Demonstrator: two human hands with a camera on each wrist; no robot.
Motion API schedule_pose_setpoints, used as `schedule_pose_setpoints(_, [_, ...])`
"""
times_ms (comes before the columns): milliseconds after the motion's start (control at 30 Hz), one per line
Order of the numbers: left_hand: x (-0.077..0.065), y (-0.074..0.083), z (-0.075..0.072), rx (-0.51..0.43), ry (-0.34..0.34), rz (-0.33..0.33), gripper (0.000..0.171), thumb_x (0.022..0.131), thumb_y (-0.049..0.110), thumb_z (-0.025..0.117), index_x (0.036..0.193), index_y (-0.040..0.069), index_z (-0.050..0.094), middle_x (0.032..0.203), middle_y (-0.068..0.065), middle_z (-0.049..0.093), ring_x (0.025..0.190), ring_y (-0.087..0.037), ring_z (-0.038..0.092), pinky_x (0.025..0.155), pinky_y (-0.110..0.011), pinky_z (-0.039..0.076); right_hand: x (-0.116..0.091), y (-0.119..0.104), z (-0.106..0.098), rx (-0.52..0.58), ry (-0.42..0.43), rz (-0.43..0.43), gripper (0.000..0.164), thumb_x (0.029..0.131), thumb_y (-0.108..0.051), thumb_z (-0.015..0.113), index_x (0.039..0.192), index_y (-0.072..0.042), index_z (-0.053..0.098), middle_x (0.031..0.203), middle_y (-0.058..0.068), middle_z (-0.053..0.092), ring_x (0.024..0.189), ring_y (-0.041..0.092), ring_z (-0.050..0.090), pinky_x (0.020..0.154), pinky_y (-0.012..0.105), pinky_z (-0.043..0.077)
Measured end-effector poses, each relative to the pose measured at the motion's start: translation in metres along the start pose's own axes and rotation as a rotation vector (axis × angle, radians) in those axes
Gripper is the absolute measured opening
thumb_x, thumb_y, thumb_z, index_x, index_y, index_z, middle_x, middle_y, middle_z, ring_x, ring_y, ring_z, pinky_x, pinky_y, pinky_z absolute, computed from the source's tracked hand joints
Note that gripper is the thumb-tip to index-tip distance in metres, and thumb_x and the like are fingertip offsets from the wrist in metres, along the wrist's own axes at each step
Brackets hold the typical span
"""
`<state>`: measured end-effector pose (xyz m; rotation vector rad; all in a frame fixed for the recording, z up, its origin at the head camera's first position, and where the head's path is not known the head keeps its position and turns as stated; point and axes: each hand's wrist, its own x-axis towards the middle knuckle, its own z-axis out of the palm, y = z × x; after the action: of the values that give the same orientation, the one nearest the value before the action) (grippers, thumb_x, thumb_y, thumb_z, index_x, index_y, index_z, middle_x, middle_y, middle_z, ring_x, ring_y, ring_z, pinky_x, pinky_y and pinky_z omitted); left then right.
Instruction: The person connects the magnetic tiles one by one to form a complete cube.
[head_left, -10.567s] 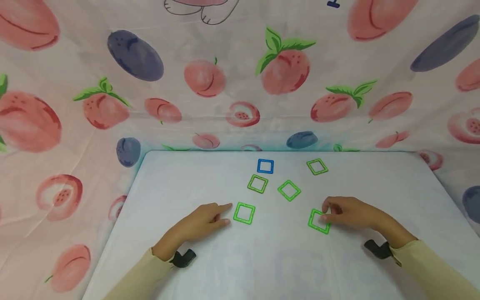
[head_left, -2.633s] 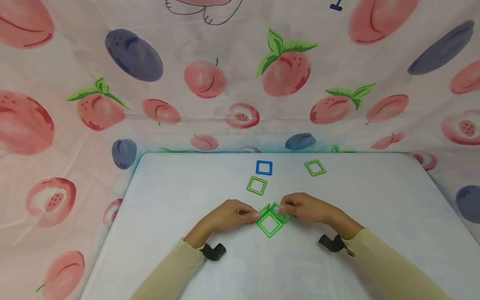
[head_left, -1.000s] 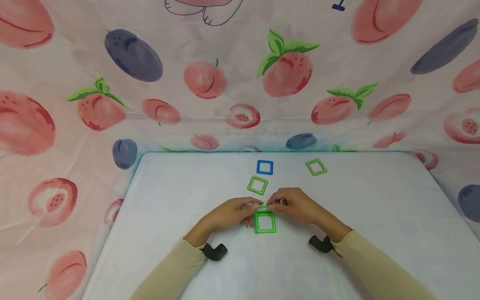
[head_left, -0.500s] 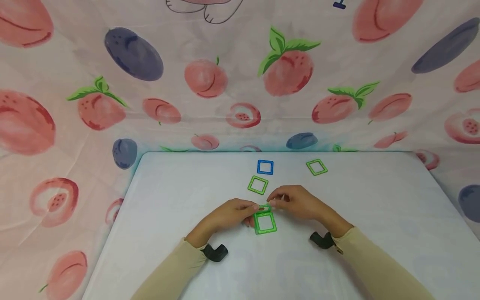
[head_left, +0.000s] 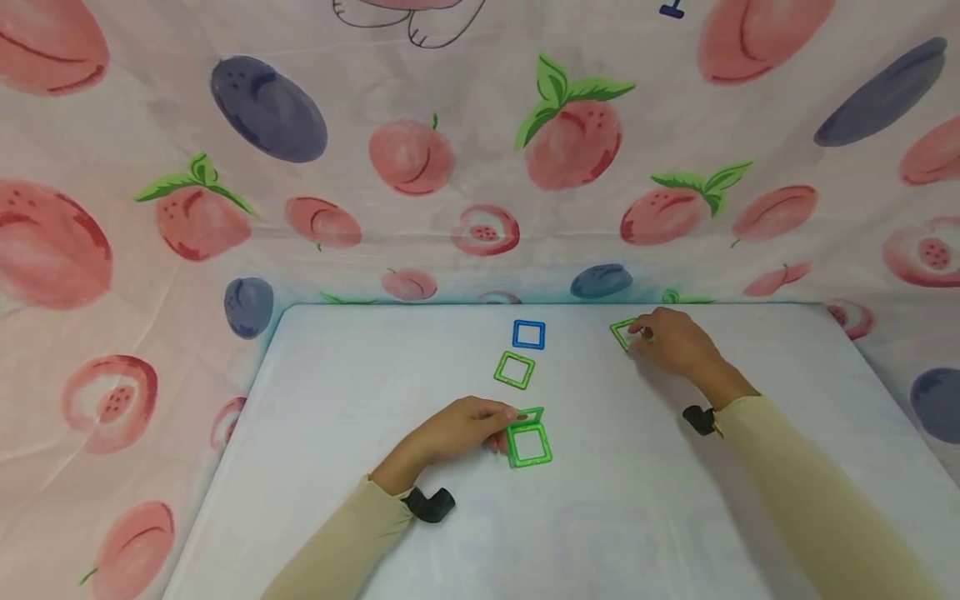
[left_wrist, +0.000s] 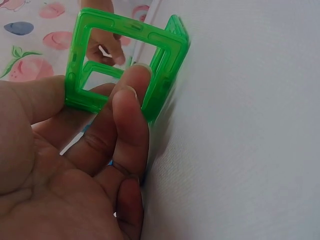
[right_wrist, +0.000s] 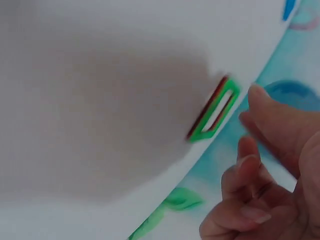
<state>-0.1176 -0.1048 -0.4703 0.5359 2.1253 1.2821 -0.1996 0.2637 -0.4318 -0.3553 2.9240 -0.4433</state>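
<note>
My left hand (head_left: pixel 465 429) pinches a group of joined green magnetic tiles (head_left: pixel 547 446), open squares in shape. One tile lies flat on the table and others stand up at its left and far edges. The left wrist view shows an upright tile (left_wrist: pixel 75 55) close up, with the fingers behind and below it. My right hand (head_left: pixel 678 343) hovers at the far right over a loose green tile (head_left: pixel 618 336), partly covering it in the head view. In the right wrist view the loosely bent fingers (right_wrist: pixel 280 117) are apart from that tile (right_wrist: pixel 201 136) and hold nothing.
A blue square tile (head_left: pixel 517 334) lies near the back edge of the white table (head_left: pixel 360 358). Just in front of it lies another green tile (head_left: pixel 501 367). A fruit-printed cloth (head_left: pixel 315 275) hangs behind and beside the table.
Earlier, separate green tiles were brought together and stood up on one another. In the last half second my right hand has left the group and moved far right; my left hand has stayed.
</note>
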Motion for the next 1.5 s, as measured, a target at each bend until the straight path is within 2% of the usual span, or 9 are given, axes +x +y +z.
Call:
schedule_pose_setpoints(133, [-0.001, -0.002, 0.0, -0.003, -0.003, -0.007, 0.036, 0.107, 0.041, 0.052, 0.124, 0.018, 0.073, 0.081, -0.001, 0.073, 0.08, -0.014, 0.061, 0.084, -0.031, 0.046, 0.007, 0.011, 0.0, -0.004, -0.07, -0.014, 0.025, 0.092, -0.015, 0.075, 0.115, -0.004, 0.074, 0.104, 0.018, 0.065, 0.098, 0.032, 0.06, 0.088, 0.052, 0.051])
schedule_pose_setpoints(267, [-0.001, -0.003, 0.0, 0.005, -0.001, -0.003, 0.036, 0.107, 0.041, 0.051, 0.124, 0.018, 0.073, 0.08, 0.0, 0.073, 0.079, -0.012, 0.061, 0.084, -0.029, 0.046, 0.014, 0.016, 0.003, 0.025, -0.102, -0.026, 0.017, 0.09, -0.016, 0.078, 0.104, -0.007, 0.076, 0.104, 0.015, 0.067, 0.099, 0.031, 0.059, 0.09, 0.051, 0.05])
schedule_pose_setpoints(400, [-0.001, -0.002, 0.0, 0.012, 0.003, 0.003, 0.036, 0.107, 0.042, 0.051, 0.123, 0.019, 0.074, 0.08, 0.001, 0.073, 0.079, -0.011, 0.061, 0.085, -0.029, 0.046, 0.019, 0.017, 0.005, 0.037, -0.116, -0.018, 0.014, 0.09, -0.022, 0.079, 0.092, -0.009, 0.075, 0.093, 0.009, 0.067, 0.087, 0.025, 0.057, 0.079, 0.042, 0.05])
schedule_pose_setpoints(600, [0.0, 0.0, 0.0, 0.005, 0.009, -0.003, 0.035, 0.107, 0.042, 0.051, 0.122, 0.02, 0.074, 0.081, 0.0, 0.073, 0.08, -0.013, 0.061, 0.085, -0.031, 0.046, 0.019, 0.015, 0.01, 0.099, -0.147, 0.042, 0.027, 0.09, -0.029, 0.08, 0.074, -0.009, 0.07, 0.073, 0.002, 0.054, 0.073, 0.02, 0.049, 0.062, 0.031, 0.039])
schedule_pose_setpoints(800, [0.0, 0.001, 0.0, 0.004, 0.008, -0.013, 0.034, 0.107, 0.041, 0.052, 0.122, 0.02, 0.074, 0.081, -0.001, 0.073, 0.08, -0.013, 0.061, 0.085, -0.031, 0.045, 0.011, 0.009, 0.023, 0.115, -0.21, -0.035, 0.044, 0.094, -0.032, 0.073, 0.059, -0.013, 0.054, 0.056, -0.006, 0.039, 0.056, 0.013, 0.04, 0.055, 0.029, 0.033])
schedule_pose_setpoints(967, [0.0, 0.003, 0.0, -0.003, 0.009, -0.011, 0.035, 0.107, 0.041, 0.052, 0.124, 0.019, 0.074, 0.081, -0.001, 0.074, 0.08, -0.014, 0.062, 0.084, -0.031, 0.046, -0.002, 0.0, 0.028, 0.148, -0.22, -0.11, 0.048, 0.096, -0.032, 0.072, 0.057, -0.017, 0.048, 0.054, -0.009, 0.035, 0.052, 0.009, 0.034, 0.054, 0.027, 0.03])
schedule_pose_setpoints(1100, [0.0, 0.003, 0.0, -0.003, 0.009, -0.015, 0.035, 0.107, 0.041, 0.052, 0.124, 0.018, 0.073, 0.081, -0.001, 0.074, 0.08, -0.013, 0.061, 0.084, -0.03, 0.046, -0.014, -0.009, 0.028, 0.226, -0.234, -0.131, 0.046, 0.097, -0.032, 0.071, 0.059, -0.016, 0.05, 0.055, -0.008, 0.037, 0.054, 0.01, 0.036, 0.056, 0.027, 0.032])
schedule_pose_setpoints(1267, [0.0, 0.003, -0.001, -0.011, 0.006, -0.015, 0.036, 0.107, 0.041, 0.052, 0.124, 0.017, 0.073, 0.081, -0.002, 0.073, 0.08, -0.014, 0.061, 0.083, -0.028, 0.045, -0.028, -0.026, 0.032, 0.367, -0.287, -0.054, 0.039, 0.099, -0.034, 0.067, 0.069, -0.011, 0.057, 0.063, -0.005, 0.043, 0.063, 0.014, 0.042, 0.06, 0.03, 0.035])
schedule_pose_setpoints(1500, [-0.001, 0.004, -0.001, -0.004, 0.008, -0.023, 0.036, 0.107, 0.041, 0.052, 0.124, 0.018, 0.073, 0.082, -0.003, 0.074, 0.081, -0.014, 0.061, 0.085, -0.03, 0.044, -0.043, -0.058, 0.043, 0.538, -0.378, 0.05, 0.042, 0.104, -0.036, 0.06, 0.075, -0.005, 0.061, 0.066, -0.001, 0.043, 0.069, 0.018, 0.044, 0.064, 0.033, 0.035])
